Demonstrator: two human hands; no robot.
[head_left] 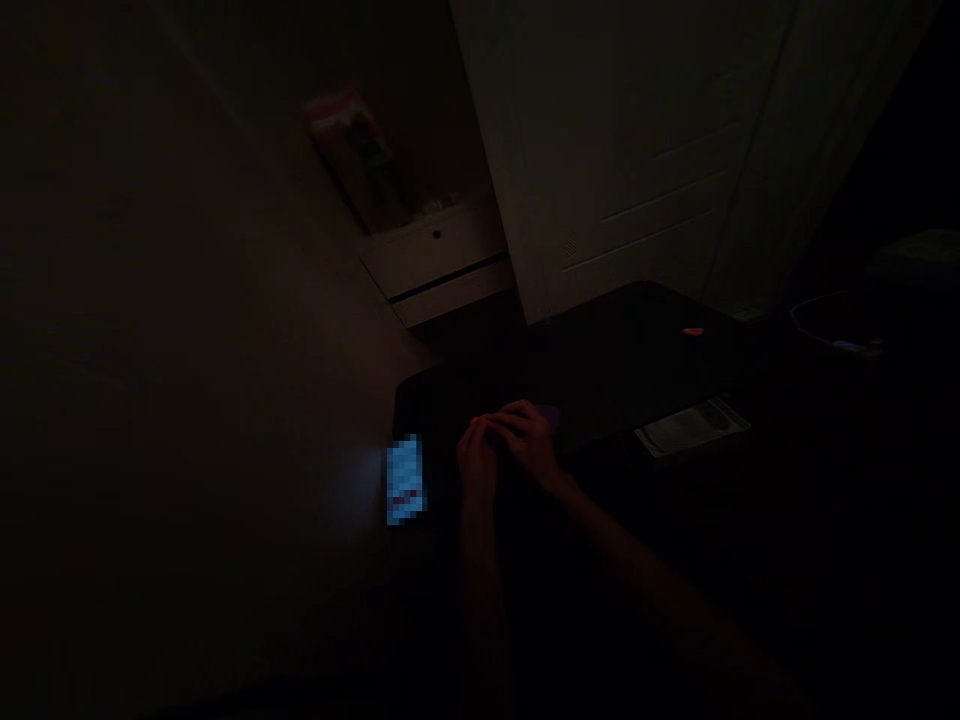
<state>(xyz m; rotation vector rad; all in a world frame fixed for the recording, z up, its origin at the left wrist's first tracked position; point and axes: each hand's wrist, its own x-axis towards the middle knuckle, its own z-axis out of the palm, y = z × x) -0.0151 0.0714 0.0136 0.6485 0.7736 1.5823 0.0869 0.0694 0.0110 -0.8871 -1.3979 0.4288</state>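
The view is very dark. Over the near part of a dark table point(600, 350), my left hand point(477, 455) and my right hand point(529, 440) meet at the fingertips, both closed. A small reddish patch shows where the fingers come together, but I cannot make out what they hold. A purple, flat-looking piece point(550, 415) lies just beyond my right hand, partly hidden by it. To the left of my left hand, a lit, blurred screen point(405, 480) glows blue at the table's edge.
A small orange piece point(694, 331) lies on the table's far right part. Printed paper point(694, 428) sits below the near edge. A pale cable point(806, 330) curves at right. Behind stand a white drawer unit point(442, 255) and a pale panelled door point(622, 150); a wall runs along the left.
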